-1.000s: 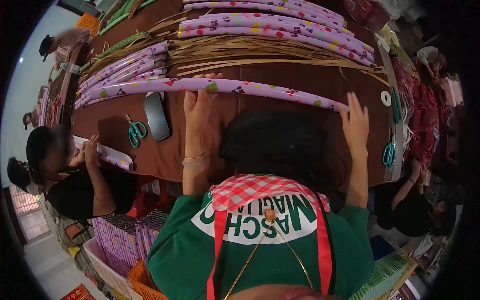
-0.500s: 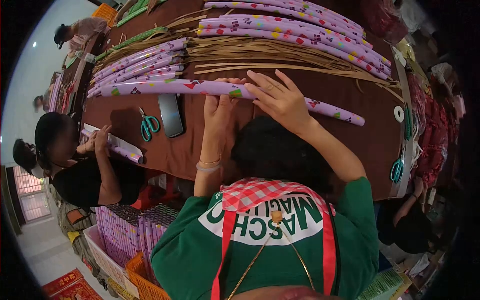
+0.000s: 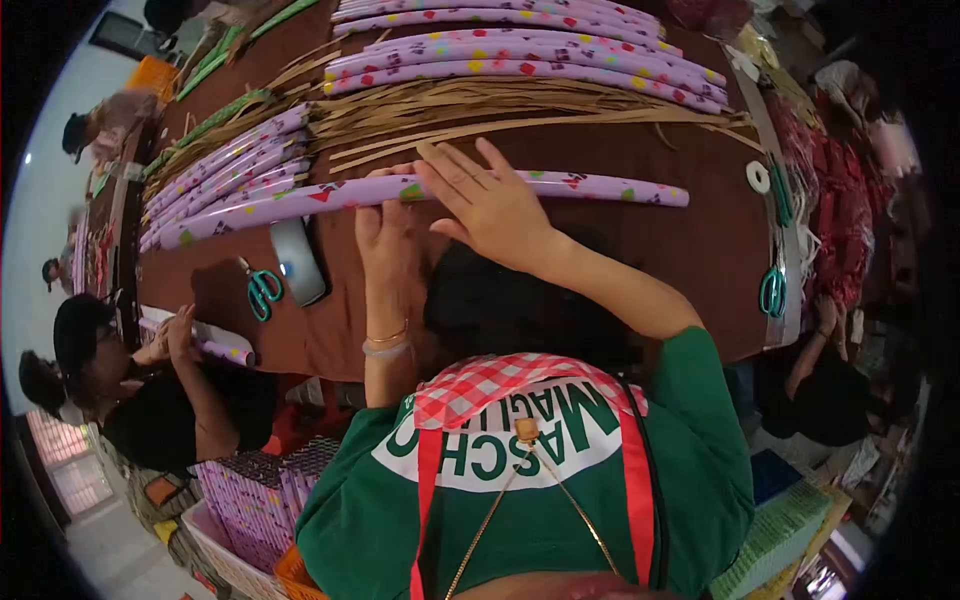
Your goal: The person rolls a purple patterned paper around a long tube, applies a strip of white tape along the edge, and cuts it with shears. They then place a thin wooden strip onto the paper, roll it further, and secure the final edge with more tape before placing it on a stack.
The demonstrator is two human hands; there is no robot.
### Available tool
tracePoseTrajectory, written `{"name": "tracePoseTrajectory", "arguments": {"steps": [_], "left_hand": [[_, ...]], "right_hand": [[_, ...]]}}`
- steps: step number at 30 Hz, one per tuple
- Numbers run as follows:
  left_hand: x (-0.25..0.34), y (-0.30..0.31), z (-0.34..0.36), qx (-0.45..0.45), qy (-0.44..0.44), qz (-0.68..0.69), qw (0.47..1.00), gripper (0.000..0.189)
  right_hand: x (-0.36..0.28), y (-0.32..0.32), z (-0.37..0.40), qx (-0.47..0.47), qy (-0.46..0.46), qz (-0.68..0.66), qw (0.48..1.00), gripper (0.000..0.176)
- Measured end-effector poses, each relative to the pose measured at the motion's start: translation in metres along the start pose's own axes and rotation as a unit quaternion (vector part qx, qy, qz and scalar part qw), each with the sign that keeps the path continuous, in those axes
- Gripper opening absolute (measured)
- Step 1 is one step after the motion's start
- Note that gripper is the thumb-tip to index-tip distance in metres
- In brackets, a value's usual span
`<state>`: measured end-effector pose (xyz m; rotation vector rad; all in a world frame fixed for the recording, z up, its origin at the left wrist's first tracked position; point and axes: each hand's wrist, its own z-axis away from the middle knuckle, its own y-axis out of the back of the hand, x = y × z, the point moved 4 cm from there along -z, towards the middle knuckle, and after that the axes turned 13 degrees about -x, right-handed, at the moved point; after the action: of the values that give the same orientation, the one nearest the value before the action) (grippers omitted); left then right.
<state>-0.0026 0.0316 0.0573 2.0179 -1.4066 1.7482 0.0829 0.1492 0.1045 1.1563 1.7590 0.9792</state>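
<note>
A long purple roll of patterned wrapping paper lies crosswise in front of me above the brown-covered table. My left hand, with bangles at its wrist, grips the roll near its middle, thumb on the near side and fingers mostly hidden behind. Just right of it, my right hand rests across the roll with its fingers stretched out and the palm facing down. Left of my left hand lie a phone and teal-handled scissors.
Purple rolls and brown strips lie at the table's far side, with shorter rolls at left. A tape roll and scissors sit at right. A co-worker at left handles another roll. A basket holds more rolls.
The roll has tilted from sloping down rightward to nearly level. My right hand has moved closer to my left and lies flatter over the roll. The whole view has shifted slightly.
</note>
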Motion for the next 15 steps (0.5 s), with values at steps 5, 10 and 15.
{"name": "tracePoseTrajectory", "arguments": {"steps": [5,10,15], "left_hand": [[-0.001,0.011,-0.007,-0.055,-0.012,0.0,0.998,0.026],[-0.005,0.024,-0.009,-0.043,-0.01,-0.01,0.999,0.026],[-0.005,0.022,-0.016,-0.067,-0.013,-0.009,0.998,0.026]], "right_hand": [[0.046,0.002,0.059,-0.047,-0.085,-0.018,0.995,0.061],[0.137,0.022,0.197,-0.114,-0.321,0.09,0.936,0.053],[0.17,0.046,0.23,-0.071,-0.415,0.199,0.885,0.064]]}}
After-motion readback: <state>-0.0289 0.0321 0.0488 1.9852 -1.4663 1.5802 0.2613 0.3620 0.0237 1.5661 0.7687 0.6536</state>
